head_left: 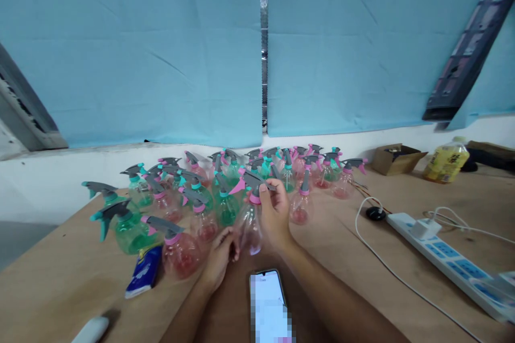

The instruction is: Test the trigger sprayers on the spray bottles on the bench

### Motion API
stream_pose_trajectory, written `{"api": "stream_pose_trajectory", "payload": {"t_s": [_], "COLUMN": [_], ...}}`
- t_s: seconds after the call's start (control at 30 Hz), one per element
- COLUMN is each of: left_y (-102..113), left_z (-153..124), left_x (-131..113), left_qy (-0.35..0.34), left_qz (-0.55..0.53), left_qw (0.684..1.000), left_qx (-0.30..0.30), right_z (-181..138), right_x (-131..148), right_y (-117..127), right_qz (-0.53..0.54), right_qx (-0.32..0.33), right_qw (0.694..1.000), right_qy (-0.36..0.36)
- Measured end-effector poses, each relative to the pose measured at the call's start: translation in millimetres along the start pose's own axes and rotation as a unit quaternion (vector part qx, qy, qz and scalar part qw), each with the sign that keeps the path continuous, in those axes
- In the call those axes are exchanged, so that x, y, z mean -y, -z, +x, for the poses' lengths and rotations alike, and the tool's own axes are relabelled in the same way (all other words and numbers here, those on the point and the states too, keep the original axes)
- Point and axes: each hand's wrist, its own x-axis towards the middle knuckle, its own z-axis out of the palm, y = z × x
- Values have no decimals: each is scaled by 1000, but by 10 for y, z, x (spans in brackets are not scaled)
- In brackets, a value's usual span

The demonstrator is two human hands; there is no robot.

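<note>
A pink spray bottle (250, 228) with a grey trigger head stands on the wooden table (330, 246) in front of me. My right hand (277, 213) is closed round its neck and trigger head. My left hand (222, 257) is closed against the bottle's lower body on the left. Behind and to both sides stands a crowd of several pink and green spray bottles (209, 193), some lying on their sides at the left.
A phone (269, 305) with a lit screen lies near the front edge. A blue packet (144, 272) and a white object (92, 329) lie at front left. A white power strip (450, 262) with cables, a cardboard box (396, 158) and a yellow bottle (446, 161) sit right.
</note>
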Motion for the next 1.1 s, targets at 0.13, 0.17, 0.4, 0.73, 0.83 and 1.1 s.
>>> {"api": "stream_pose_trajectory", "payload": {"t_s": [0.13,0.17,0.4,0.73,0.83,1.1], "left_y": [15,7,-21,16,18,10], "left_z": [31,34,28,48,57,43], "left_x": [-43,-52,-62,-1,1,-11], "left_qy": [12,15,29,18,18,16], "left_qz": [-54,-53,-12,12,20,44], "left_qw": [998,998,998,998,997,996], "left_qx": [-6,0,48,65,73,79], "right_z": [87,89,133,234,251,220], "right_x": [-180,-234,-471,-329,-262,-296], "right_y": [335,387,479,534,527,475], "right_qz": [-85,-100,-149,-129,-91,-52], "right_qx": [74,93,220,333,363,345], "right_qw": [994,991,963,928,920,917], "right_qy": [6,0,-42,-103,-116,-193]}}
